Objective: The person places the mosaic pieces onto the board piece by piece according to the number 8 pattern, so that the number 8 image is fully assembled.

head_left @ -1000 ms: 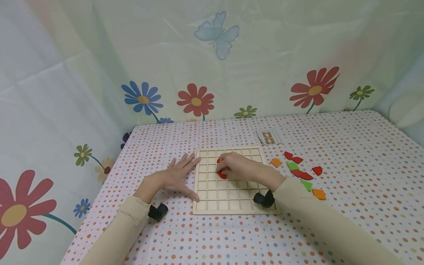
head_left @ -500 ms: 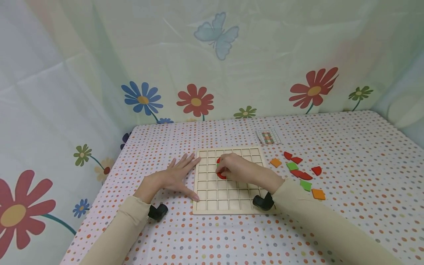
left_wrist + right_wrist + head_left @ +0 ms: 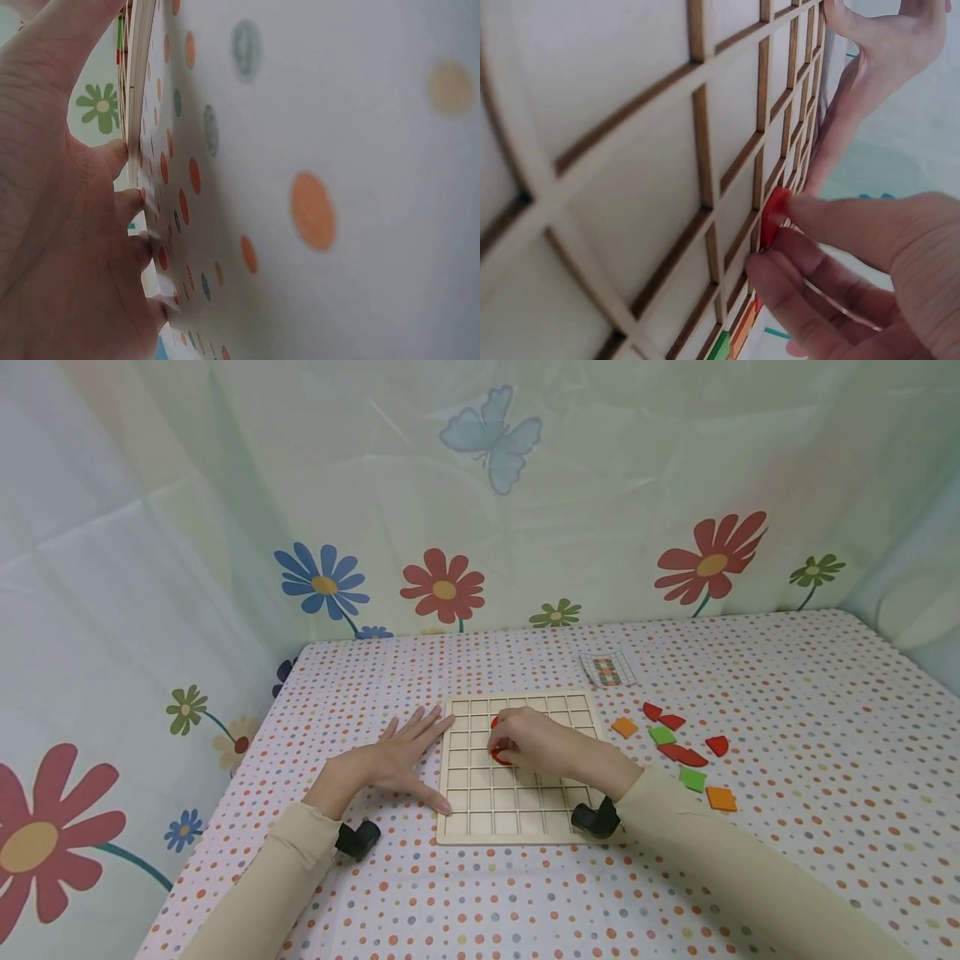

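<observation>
A wooden grid board lies flat on the spotted tablecloth. Over its middle-left squares, my right hand pinches a red piece between thumb and fingers, low against the grid. Green and orange pieces sit in the grid close to those fingers, in the right wrist view. From the head, red edges peek out around the fingertips while the hand hides the rest. My left hand is spread beside the board's left edge, its thumb and index fingertip touching the frame, other fingertips on the cloth.
To the board's right lie several loose flat pieces: orange squares, green squares, and red curved pieces. Behind them is a card printed with a coloured grid pattern. A flower-printed curtain hangs behind the table.
My right hand has shifted very slightly left over the same squares, and less of the green beside its fingertips shows. The left hand and the loose pieces stay put.
</observation>
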### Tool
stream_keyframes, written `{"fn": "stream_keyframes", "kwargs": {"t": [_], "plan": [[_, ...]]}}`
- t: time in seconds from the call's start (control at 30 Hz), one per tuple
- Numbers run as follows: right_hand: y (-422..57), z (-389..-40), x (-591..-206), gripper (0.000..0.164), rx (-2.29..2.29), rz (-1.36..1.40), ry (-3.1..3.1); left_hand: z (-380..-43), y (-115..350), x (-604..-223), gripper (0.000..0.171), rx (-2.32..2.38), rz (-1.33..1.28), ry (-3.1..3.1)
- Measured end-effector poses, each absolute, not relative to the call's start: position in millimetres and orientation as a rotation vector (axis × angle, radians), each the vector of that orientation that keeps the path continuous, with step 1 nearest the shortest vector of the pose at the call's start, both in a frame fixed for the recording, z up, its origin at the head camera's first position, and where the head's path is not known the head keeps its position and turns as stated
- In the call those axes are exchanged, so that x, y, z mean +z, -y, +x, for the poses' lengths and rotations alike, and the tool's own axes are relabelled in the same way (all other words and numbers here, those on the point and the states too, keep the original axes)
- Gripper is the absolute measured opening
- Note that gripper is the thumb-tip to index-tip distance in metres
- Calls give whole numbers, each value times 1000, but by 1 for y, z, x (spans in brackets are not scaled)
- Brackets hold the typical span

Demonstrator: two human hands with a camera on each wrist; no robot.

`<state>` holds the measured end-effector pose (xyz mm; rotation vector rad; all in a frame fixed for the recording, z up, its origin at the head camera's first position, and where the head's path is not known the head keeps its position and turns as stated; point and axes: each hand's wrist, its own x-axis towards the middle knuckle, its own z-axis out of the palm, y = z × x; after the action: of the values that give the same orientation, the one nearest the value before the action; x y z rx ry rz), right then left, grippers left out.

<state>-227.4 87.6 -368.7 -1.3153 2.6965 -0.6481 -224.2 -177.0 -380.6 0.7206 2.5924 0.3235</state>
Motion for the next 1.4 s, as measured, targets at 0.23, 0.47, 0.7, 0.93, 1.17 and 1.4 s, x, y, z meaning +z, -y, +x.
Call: {"fn": "stream_keyframes", "kwargs": {"t": [0.23,0.47,0.7,0.93,1.17,1.4], "plan": [[-87,-226,-365,5,-597,-1217,-2713,-225,177,-380,133,325,733,-2592],[-88,-224,-367,6,-643,-1242,-2728,-224,178,-380,132,344,730,-2590],[-100,-219,-368,10,-752,-1216,-2742,-223,177,-382,132,349,713,-2596],[-139,-214,-363,10,-760,-1091,-2772,-224,177,-381,132,353,710,-2594],[-187,-205,-355,8,-685,-883,-2792,-223,178,-379,131,354,710,-2589],[-236,-206,-350,9,-655,-787,-2912,-222,177,-380,131,360,707,-2586]]}}
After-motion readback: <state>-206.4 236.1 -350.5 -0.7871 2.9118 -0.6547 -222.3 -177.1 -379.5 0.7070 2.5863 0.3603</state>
